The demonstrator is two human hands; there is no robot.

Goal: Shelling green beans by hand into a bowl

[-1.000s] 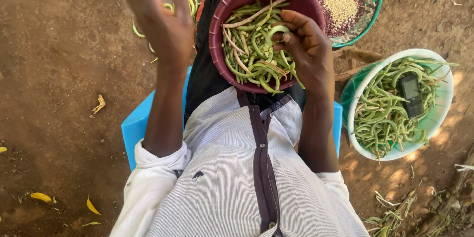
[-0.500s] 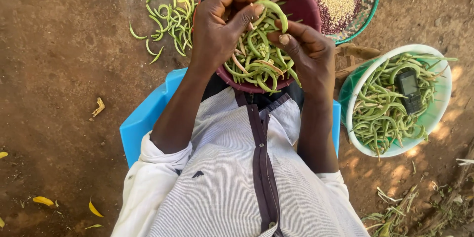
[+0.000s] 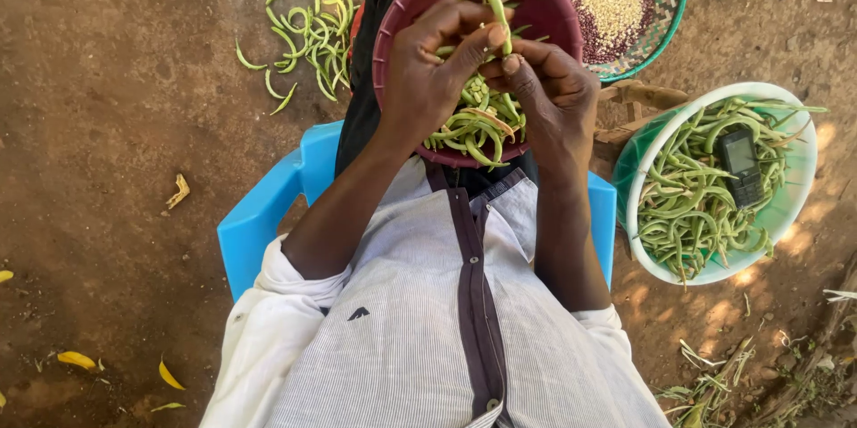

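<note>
The step in hand looked like shelling: the left hand (image 3: pixel 428 80) and right hand (image 3: pixel 549 93) met over the maroon bowl (image 3: pixel 536 0) on the lap, both pinching one curved green bean pod (image 3: pixel 489 1) that stood up between their fingertips. More pods (image 3: pixel 473 124) lay just beneath the palms (a heap of pods (image 3: pixel 308 31) lay on the ground beyond the left hand). Judging by the grip, the next move called for thumbs splitting the seam.
</note>
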